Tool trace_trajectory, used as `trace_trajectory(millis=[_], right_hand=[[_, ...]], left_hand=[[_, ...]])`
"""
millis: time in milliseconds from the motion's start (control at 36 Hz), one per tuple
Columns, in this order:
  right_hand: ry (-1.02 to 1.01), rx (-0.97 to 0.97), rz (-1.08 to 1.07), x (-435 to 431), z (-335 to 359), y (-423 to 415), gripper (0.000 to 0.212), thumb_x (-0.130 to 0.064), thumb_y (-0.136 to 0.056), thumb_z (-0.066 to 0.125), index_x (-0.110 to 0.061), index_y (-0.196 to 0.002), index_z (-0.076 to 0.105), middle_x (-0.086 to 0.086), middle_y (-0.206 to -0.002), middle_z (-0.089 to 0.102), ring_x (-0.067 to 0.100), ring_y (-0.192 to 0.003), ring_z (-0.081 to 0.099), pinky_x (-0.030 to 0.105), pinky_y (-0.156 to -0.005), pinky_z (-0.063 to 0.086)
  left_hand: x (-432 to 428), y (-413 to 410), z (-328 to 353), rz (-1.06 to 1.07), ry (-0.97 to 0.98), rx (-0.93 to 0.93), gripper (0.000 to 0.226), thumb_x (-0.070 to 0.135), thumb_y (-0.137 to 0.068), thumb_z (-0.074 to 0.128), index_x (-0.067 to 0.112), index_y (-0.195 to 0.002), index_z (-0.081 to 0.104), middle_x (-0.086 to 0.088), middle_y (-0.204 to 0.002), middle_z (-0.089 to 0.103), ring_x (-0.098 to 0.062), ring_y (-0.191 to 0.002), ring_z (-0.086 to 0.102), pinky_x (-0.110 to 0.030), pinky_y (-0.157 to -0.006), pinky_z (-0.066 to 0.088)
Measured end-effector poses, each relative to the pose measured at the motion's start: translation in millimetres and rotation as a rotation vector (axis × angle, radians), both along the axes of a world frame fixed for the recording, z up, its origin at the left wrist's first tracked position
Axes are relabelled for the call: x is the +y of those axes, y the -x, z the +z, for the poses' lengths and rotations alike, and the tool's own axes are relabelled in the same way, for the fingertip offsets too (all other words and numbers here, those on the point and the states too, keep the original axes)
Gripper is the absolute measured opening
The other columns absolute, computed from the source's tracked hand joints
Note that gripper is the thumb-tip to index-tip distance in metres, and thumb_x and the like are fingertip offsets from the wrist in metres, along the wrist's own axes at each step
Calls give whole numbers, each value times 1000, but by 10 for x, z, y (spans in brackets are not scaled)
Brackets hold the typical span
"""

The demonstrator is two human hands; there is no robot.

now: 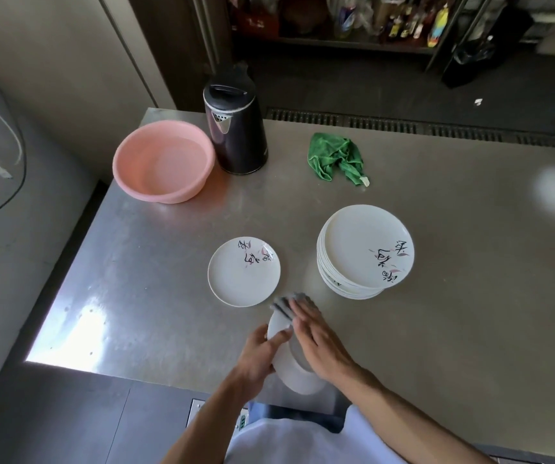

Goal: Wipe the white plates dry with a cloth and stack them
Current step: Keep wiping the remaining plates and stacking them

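A: Which plate is in hand?

B: The tilted plate [297, 376], which is nearer the person than the stack of plates [359, 242] and a little to its left. It is over the near edge of the steel table [436, 329].

A: How do the hands sit?

B: The left hand [257, 354] grasps its left rim, with the thumb and fingers curled round the edge. The right hand [319, 339] lies flat with its fingers straight, pressing the grey cloth [289, 304] against the plate's upper part.

A: And the other plates?

B: The stack itself stands upright, with its top plate showing black lettering. A single plate [239, 283] lies flat to the left of the stack and apart from it.

A: Anything beyond the stack?

B: A crumpled green cloth [334, 155] lies farther back. Farther back and to the left stands a black kettle [239, 142], with a pink basin [164, 192] just left of it.
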State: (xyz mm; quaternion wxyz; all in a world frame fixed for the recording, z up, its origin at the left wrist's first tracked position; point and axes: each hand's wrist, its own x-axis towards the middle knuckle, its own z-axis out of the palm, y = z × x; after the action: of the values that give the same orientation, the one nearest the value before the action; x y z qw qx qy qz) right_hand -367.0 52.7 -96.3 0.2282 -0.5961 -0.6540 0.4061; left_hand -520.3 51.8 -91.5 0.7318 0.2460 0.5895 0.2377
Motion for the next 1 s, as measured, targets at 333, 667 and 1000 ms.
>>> trace_trajectory(millis=[333, 667, 1000], right_hand=[[-66, -364, 147, 29, -200, -132, 54, -30, -108, 16, -4, -155, 24, 16, -162, 22, 31, -151, 22, 40, -125, 11], [169, -296, -118, 66, -262, -204, 58, -37, -108, 22, -6, -158, 19, 7, -166, 13, 14, -154, 7, 29, -125, 4], [-198, -219, 323, -54, -45, 49, 58, -44, -108, 20, -13, -153, 37, 1, -162, 28, 13, -153, 13, 31, -124, 6]], left_hand=[[-50, 25, -28, -54, 46, -12, 31, 15, -87, 77, 10, -117, 72, -16, -110, 76, -28, -96, 74, -40, -74, 60], [-72, -30, -34, 127, 52, -106, 46, 10, -71, 71, 0, -116, 69, -30, -105, 70, -38, -91, 68, -57, -84, 54], [-105, -6, 79, 25, -69, -126, 29, 8, -86, 68, 9, -115, 71, -22, -113, 74, -34, -103, 73, -42, -74, 60]])
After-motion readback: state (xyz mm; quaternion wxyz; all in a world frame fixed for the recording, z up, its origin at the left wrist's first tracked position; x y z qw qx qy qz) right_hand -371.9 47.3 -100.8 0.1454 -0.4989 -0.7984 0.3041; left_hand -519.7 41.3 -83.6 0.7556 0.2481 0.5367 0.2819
